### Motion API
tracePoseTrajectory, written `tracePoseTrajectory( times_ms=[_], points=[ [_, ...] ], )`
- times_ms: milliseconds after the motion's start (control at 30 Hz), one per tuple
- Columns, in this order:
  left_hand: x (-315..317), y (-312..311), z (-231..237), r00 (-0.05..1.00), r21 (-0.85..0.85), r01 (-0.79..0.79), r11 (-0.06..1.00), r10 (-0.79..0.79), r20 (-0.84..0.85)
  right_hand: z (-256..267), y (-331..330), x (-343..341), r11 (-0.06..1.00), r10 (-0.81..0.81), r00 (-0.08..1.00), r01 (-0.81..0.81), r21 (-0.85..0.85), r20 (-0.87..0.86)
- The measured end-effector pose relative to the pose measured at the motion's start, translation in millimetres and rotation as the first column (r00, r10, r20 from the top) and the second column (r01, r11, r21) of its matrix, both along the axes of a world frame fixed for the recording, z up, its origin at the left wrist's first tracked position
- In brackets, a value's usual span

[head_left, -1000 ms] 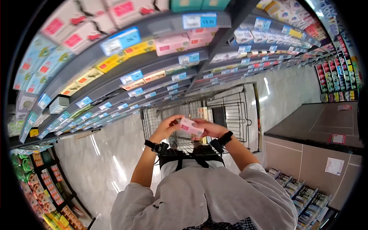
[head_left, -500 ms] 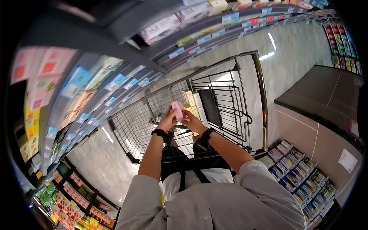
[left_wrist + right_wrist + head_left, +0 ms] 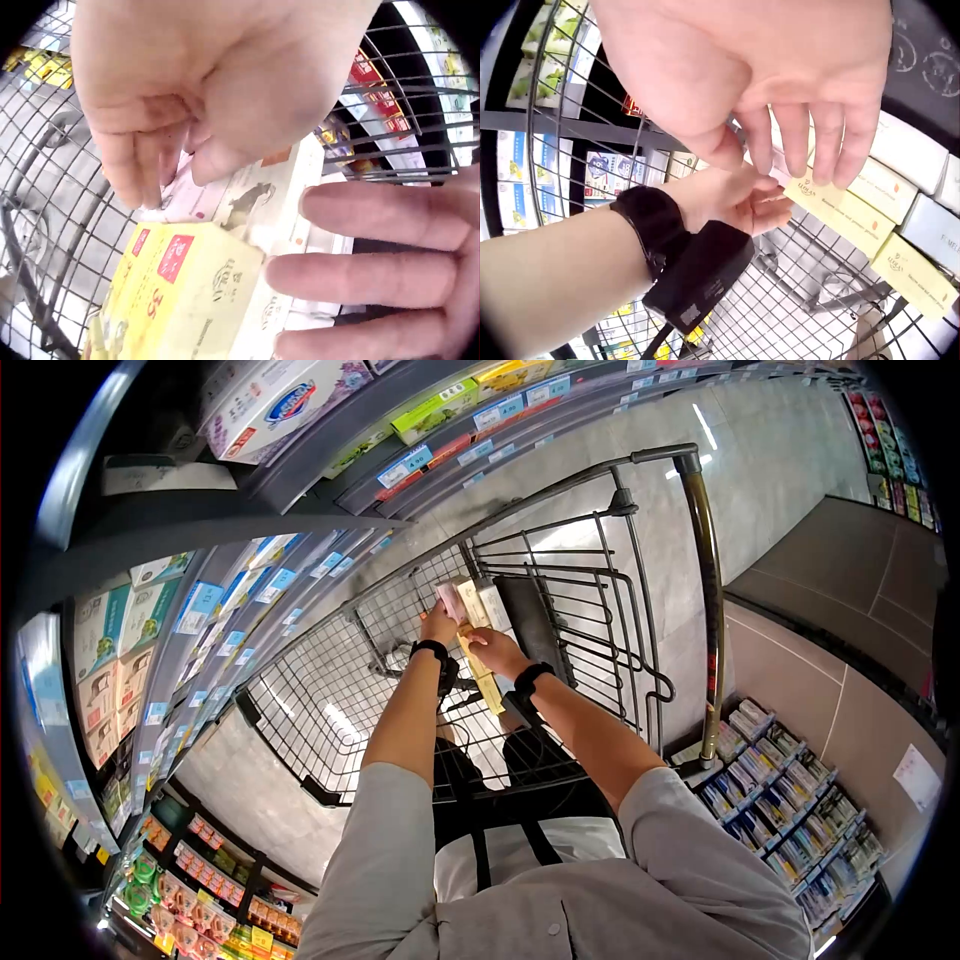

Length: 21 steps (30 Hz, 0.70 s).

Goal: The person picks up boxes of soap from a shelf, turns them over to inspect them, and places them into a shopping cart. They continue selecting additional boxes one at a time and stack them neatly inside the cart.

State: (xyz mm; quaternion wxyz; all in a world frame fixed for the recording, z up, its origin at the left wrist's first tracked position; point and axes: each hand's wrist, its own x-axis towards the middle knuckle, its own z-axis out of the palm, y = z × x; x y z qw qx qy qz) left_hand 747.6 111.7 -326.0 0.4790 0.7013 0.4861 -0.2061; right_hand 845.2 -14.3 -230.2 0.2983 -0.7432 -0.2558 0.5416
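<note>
Low inside the cart, my left hand (image 3: 438,626) (image 3: 217,82) pinches a pink box (image 3: 451,603) (image 3: 196,193) between thumb and fingers, beside a row of white and yellow boxes. My right hand (image 3: 496,652) (image 3: 765,82) is just to its right, its fingers extended and touching the top of a yellow box (image 3: 844,216). In the left wrist view this hand's fingers (image 3: 360,279) lie over the white boxes (image 3: 289,217). Part of the pink box is hidden behind the hands.
The cart's wire basket (image 3: 300,705) surrounds the boxes, with a black panel (image 3: 530,622) on their right and the handle (image 3: 703,550) further right. Shelves of boxed goods (image 3: 290,405) stand at the upper left. A rack of packets (image 3: 790,800) stands at the lower right.
Both hands have lowered the pink box into the cart beside the other boxes. My right hand has moved off it onto a yellow box. The view has turned away from the first shelf.
</note>
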Motion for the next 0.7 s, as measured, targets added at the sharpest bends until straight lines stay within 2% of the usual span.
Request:
tracePoseTrajectory(
  times_ms=[100, 167, 200, 233, 267, 300, 333, 367, 433, 467, 500, 533, 567, 600, 633, 700],
  points=[
    [2, -9, 26, 0.999, -0.034, -0.044, 0.998, 0.044, 0.003, 16, -6, 8, 0.990, -0.025, 0.997, 0.014, -0.142, -0.079],
    [-17, -12, 19, 0.996, -0.051, -0.039, 0.998, 0.043, 0.079, 17, -13, 9, 0.988, -0.003, 0.999, -0.005, -0.152, -0.054],
    [-22, -10, 25, 0.993, -0.130, -0.083, 0.988, 0.093, 0.074, 18, -15, 9, 0.985, 0.016, 0.999, -0.022, -0.171, -0.039],
    [-33, -11, 31, 0.973, -0.179, -0.147, 0.973, 0.174, 0.149, 11, -21, 5, 0.993, 0.016, 1.000, -0.015, -0.120, 0.001],
    [-41, -8, 60, 0.929, -0.243, -0.254, 0.936, 0.306, 0.209, 8, -23, 2, 0.998, 0.013, 0.999, -0.011, -0.061, 0.042],
    [-46, -1, 90, 0.936, -0.164, -0.265, 0.950, 0.295, 0.194, 17, -16, 1, 0.998, -0.012, 0.999, 0.010, -0.061, -0.036],
    [-59, 0, 104, 0.831, -0.115, -0.340, 0.933, 0.356, 0.428, 28, -8, -1, 0.998, -0.034, 0.993, 0.027, -0.063, -0.116],
    [-67, 13, 156, 0.789, -0.165, -0.361, 0.918, 0.395, 0.471, 35, -3, -6, 0.995, -0.097, 0.973, 0.093, -0.029, -0.208],
    [-89, 35, 245, 0.818, 0.114, -0.356, 0.927, 0.250, 0.517, 101, 32, -10, 0.991, -0.106, 0.940, 0.128, 0.048, -0.324],
    [-99, 44, 295, 0.802, 0.156, -0.399, 0.904, 0.261, 0.536, 131, 47, -17, 0.982, -0.115, 0.921, 0.162, 0.099, -0.372],
    [-111, 56, 342, 0.819, 0.344, -0.352, 0.870, 0.108, 0.563, 167, 65, -22, 0.967, -0.072, 0.926, 0.156, 0.202, -0.370],
    [-117, 68, 396, 0.794, 0.462, -0.342, 0.818, -0.011, 0.608, 195, 81, -28, 0.925, -0.018, 0.922, 0.162, 0.344, -0.386],
    [-121, 75, 449, 0.809, 0.585, -0.339, 0.736, -0.089, 0.581, 234, 101, -34, 0.874, 0.033, 0.921, 0.162, 0.459, -0.387],
    [-132, 86, 484, 0.831, 0.708, -0.331, 0.624, -0.162, 0.532, 277, 119, -40, 0.824, 0.050, 0.933, 0.163, 0.543, -0.356],
    [-137, 96, 519, 0.826, 0.763, -0.387, 0.518, -0.174, 0.537, 316, 136, -46, 0.764, 0.065, 0.944, 0.161, 0.624, -0.324],
    [-145, 120, 568, 0.836, 0.884, -0.426, 0.194, -0.289, 0.466, 369, 165, -57, 0.663, 0.107, 0.960, 0.125, 0.738, -0.259]
  ],
)
